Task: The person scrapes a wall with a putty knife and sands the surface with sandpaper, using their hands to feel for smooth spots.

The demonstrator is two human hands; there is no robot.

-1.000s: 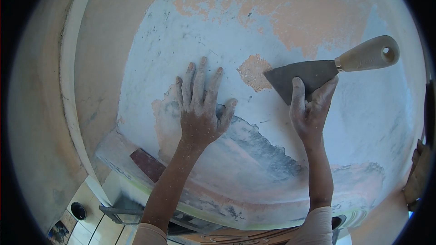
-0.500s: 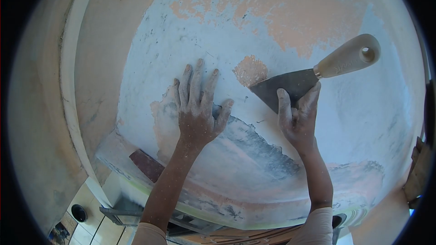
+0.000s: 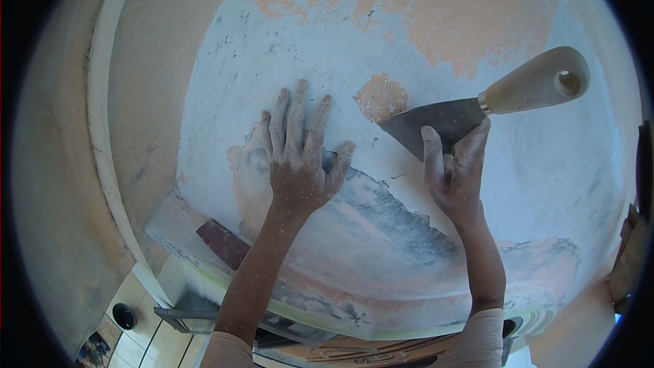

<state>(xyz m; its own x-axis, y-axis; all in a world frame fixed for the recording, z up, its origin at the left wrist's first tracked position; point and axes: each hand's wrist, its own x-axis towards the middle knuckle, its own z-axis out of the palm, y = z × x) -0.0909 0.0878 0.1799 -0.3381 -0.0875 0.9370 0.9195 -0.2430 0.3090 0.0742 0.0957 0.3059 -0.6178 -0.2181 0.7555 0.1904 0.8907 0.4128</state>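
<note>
My left hand [image 3: 298, 163] lies flat on the patchy wall [image 3: 238, 82], fingers spread and dusty, holding nothing. To its right, my right hand [image 3: 455, 167] grips the dark metal blade of a putty knife [image 3: 436, 123] between thumb and fingers. The knife's pale handle [image 3: 538, 82] points up and to the right. Its blade corner touches the lower right edge of a rough peach patch [image 3: 381, 98]. Below the hands a grey, ragged-edged area [image 3: 402, 221] runs across the surface.
A dark red flat piece [image 3: 223, 244] rests beside my left forearm. At the lower left a black round container [image 3: 124, 315] stands on the tiled floor [image 3: 163, 346]. A grey metal frame [image 3: 187, 320] and a brown patterned item [image 3: 375, 351] are below the wall.
The view has shifted slightly. My right hand and the putty knife appear a little further right, with the blade still by the peach patch. My left hand stays flat and spread.
</note>
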